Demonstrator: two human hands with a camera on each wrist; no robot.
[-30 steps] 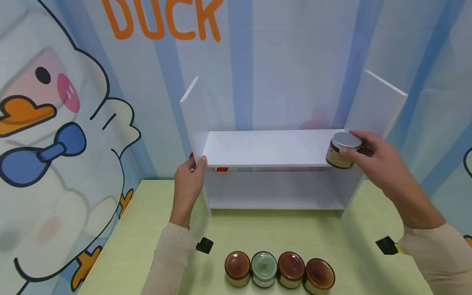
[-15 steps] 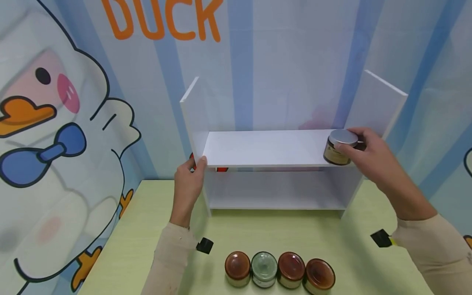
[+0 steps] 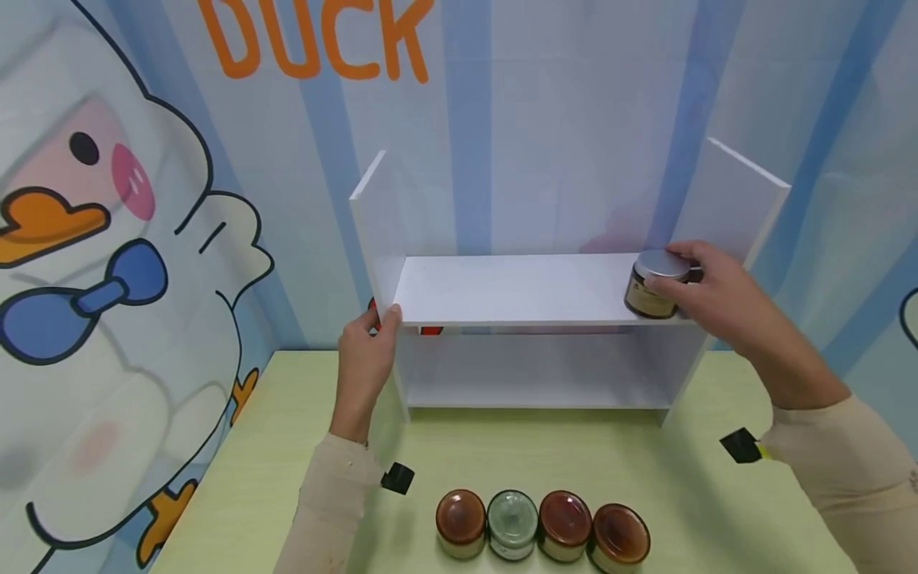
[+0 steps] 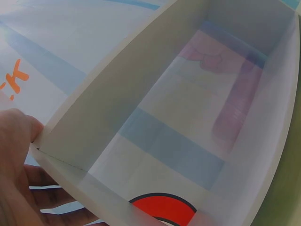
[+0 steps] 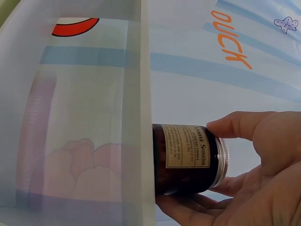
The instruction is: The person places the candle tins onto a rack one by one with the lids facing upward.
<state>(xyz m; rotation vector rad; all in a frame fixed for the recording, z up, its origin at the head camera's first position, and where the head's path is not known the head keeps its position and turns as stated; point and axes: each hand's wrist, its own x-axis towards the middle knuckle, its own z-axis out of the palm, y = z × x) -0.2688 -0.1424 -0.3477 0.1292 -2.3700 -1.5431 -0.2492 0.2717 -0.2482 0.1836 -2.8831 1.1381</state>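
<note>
One jar (image 3: 648, 298), dark glass with a ridged silver lid (image 3: 663, 265), gripped by my right hand (image 3: 724, 307) at the right end of the smooth white shelf's (image 3: 538, 379) upper board (image 3: 502, 288); printed candle label (image 5: 187, 146) legible in the right wrist view alone. Shelf's left panel (image 3: 380, 231) pinched by my left hand (image 3: 363, 359), fingers (image 4: 54, 196) visibly spread outside it only in the left wrist view. Four round jars (image 3: 565, 520), brown and green glass, rowed on the worktop (image 3: 538, 450), head view only.

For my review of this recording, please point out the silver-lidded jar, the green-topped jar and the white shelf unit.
Silver-lidded jar (image 5: 186, 155): right wrist view, on its label.
Green-topped jar (image 3: 512, 520): head view, on its top.
White shelf unit (image 3: 511, 289): head view, on its bare upper board.
</note>
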